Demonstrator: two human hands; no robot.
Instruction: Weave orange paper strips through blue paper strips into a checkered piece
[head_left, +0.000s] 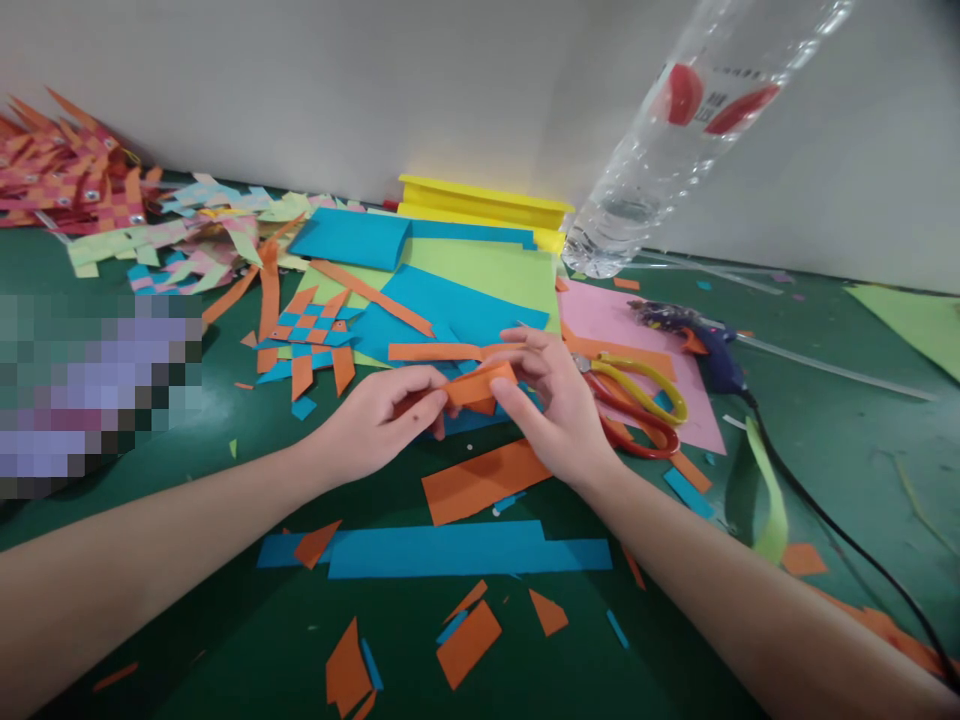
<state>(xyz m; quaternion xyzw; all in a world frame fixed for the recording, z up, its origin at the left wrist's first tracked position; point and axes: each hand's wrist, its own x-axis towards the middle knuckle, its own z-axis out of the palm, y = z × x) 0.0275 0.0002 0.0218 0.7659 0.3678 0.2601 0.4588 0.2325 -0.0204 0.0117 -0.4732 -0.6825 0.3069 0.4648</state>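
Left of smooth-handled scissors (646,371), the left hand (390,415) and right hand (553,400) pinch a matte, folded orange paper strip (474,388), flat-sided.

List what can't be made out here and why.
Head view, all four:
Held orange paper: ends covered by the left grip and right grip.
Scissors: blades mostly behind the right grip.
Bottle: top cut off by upper edge; small print blurred.
Object at far left: pixelated, cut off by left edge.
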